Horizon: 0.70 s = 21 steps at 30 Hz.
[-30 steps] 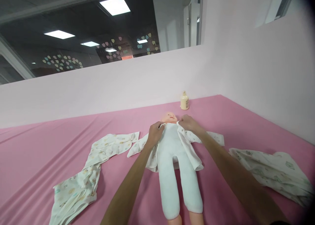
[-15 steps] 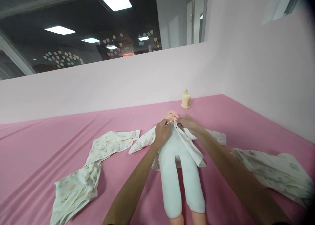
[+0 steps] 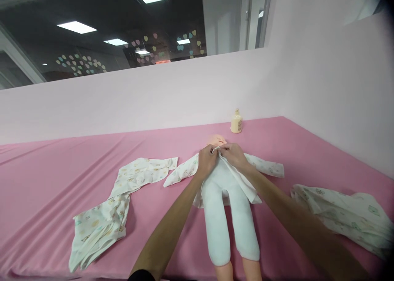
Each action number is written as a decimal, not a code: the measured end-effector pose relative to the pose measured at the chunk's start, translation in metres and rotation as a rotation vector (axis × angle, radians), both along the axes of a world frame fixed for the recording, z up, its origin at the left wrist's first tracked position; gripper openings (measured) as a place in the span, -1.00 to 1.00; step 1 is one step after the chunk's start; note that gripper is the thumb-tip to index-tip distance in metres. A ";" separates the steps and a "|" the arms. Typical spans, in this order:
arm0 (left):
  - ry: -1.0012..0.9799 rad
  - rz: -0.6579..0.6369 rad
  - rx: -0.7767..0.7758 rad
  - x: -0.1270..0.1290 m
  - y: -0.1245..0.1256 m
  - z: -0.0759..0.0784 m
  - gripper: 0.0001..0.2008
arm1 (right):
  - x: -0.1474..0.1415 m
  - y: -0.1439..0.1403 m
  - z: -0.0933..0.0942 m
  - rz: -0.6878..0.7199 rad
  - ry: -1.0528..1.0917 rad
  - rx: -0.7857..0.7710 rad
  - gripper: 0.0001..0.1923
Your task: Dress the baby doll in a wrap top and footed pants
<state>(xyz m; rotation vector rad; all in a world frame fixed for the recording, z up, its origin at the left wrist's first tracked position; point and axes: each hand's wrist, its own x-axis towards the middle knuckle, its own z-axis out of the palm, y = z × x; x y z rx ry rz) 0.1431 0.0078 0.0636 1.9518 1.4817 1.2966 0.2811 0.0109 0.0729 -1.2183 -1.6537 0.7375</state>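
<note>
A baby doll with a white cloth body lies on its back, feet toward me. Its arms are in the sleeves of a white printed baby shirt, whose front hangs open over the body. At the doll's neck, my left hand is closed on one side of the shirt's collar. My right hand pinches the other collar edge, and the fingertips of both hands meet just below the chin. The hands partly cover the doll's head and chest.
Pink sheeting covers the table. A printed baby top and folded printed garment lie at left. A printed cloth lies bunched at right. A cream pump bottle stands at the back near the white wall.
My hands have come together at the collar, the right moving left with its shirt edge. The open front flap now lies closer across the chest. The view has shifted slightly.
</note>
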 end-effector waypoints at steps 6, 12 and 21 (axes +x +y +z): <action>-0.221 -0.087 -0.059 -0.004 0.008 -0.005 -0.80 | -0.010 -0.016 -0.005 -0.030 -0.119 0.116 -0.72; -0.491 -0.146 -0.210 -0.005 0.014 -0.009 -0.83 | -0.021 -0.026 -0.012 -0.106 -0.205 0.206 -0.72; -0.502 -0.164 -0.230 -0.005 0.013 -0.009 -0.82 | -0.026 -0.024 -0.018 -0.114 -0.149 0.298 -0.65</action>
